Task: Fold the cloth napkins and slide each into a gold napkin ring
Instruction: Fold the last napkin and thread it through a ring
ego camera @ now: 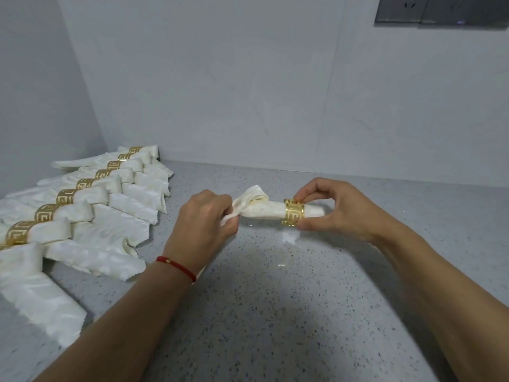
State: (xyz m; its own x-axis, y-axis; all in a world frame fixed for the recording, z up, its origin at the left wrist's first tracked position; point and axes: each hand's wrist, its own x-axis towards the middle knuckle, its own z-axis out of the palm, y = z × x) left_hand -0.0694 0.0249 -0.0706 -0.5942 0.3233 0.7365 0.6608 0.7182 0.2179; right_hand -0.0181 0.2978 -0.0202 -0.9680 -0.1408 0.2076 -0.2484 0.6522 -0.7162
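Observation:
A cream cloth napkin, rolled into a narrow bundle, is held above the grey speckled counter. My left hand grips its bunched left part, and the rest of the cloth hangs hidden behind that hand. A gold napkin ring with a cut-out key pattern sits around the napkin near its right end. My right hand pinches the ring between thumb and fingertips. A short stub of napkin pokes out to the right of the ring.
Along the left side lies a row of several folded cream napkins, each in a gold ring, overlapping from the back corner to the front. White walls close the counter at the back and left. A grey panel hangs top right.

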